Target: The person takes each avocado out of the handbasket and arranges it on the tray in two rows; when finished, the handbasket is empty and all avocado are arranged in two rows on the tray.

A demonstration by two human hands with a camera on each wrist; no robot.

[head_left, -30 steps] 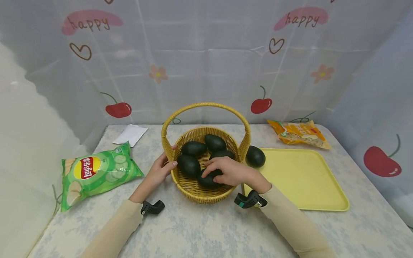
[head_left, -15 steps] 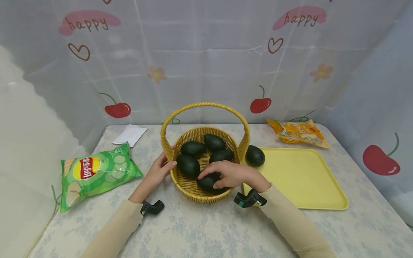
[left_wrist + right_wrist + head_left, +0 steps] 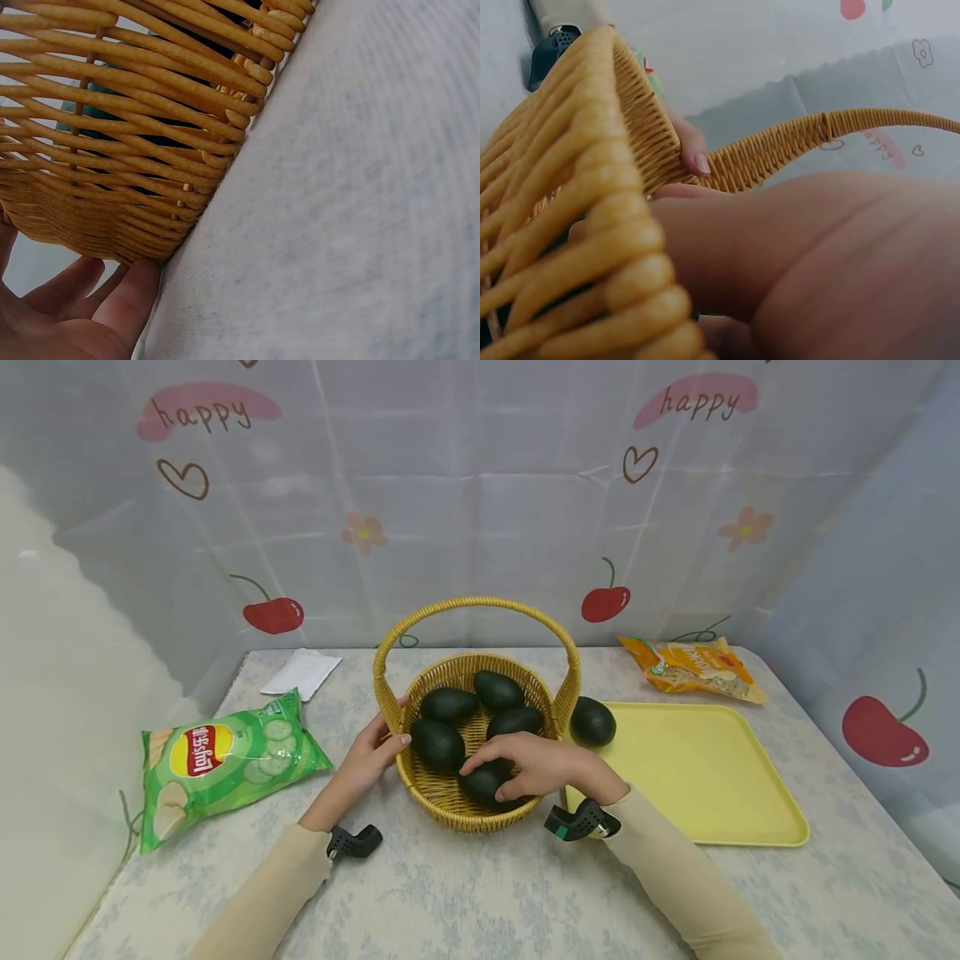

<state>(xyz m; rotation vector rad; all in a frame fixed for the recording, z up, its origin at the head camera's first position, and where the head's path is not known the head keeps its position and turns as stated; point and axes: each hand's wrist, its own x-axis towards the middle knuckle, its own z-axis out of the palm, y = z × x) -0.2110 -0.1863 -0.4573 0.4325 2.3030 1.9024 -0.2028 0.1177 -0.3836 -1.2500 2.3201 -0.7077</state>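
A round yellow wicker basket [image 3: 480, 823] with a tall hoop handle stands mid-table in the head view, several dark green avocados [image 3: 438, 746] inside. My left hand [image 3: 372, 755] grips its left side, thumb on the rim beside the handle's foot. In the left wrist view the fingers of that hand [image 3: 90, 315] press low against the outer weave. Reaching over the right rim, my right hand [image 3: 536, 763] holds the avocado nearest me [image 3: 483, 783], fingers on its far side and thumb on its near side. In the right wrist view the rim hides those fingertips.
Right of the basket lies a yellow tray [image 3: 697, 777], with one avocado [image 3: 592, 722] at its far left corner. An orange snack bag [image 3: 697, 670] lies behind it. Leftward are a green chip bag [image 3: 236, 764] and a white packet [image 3: 302, 673]. A printed curtain [image 3: 480, 527] hangs behind.
My right hand's fingers have spread a little wider around the near avocado, the thumb shifting toward me. The avocado behind it shows more now. My left hand has stayed on the basket.
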